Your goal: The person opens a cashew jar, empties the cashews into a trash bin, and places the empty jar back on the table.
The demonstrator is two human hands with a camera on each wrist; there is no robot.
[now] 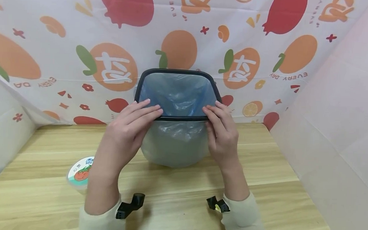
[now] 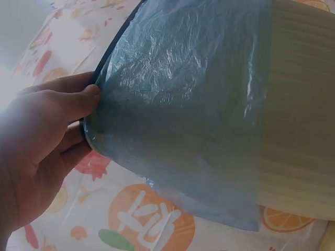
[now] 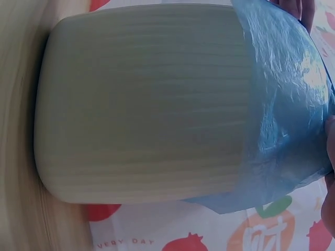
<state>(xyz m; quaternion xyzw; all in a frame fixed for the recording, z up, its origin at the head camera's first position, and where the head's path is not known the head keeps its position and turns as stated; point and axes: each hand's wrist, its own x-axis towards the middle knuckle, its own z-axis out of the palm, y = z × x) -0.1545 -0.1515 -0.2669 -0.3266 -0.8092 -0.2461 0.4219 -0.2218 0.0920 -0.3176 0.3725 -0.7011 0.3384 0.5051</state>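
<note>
A pale ribbed trash can point(image 1: 172, 150) stands upright on the wooden table, lined with a thin blue plastic bag point(image 1: 178, 92). The bag's edge folds down over the outside under a black rim ring point(image 1: 184, 119). My left hand point(image 1: 127, 128) pinches the ring at the front left corner; in the left wrist view its thumb point(image 2: 90, 97) presses from outside, with fingers on the far side. At the front right, my right hand point(image 1: 223, 133) grips the ring, fingertips over the inner edge and thumb below. The right wrist view shows the bag's overhang point(image 3: 282, 104) covering the can's upper part.
A round tub point(image 1: 80, 172) with a fruit picture on its lid stands left on the table point(image 1: 175, 192), partly behind my left forearm. A fruit-printed cloth point(image 1: 199, 34) hangs close behind the can. Pale walls flank both sides.
</note>
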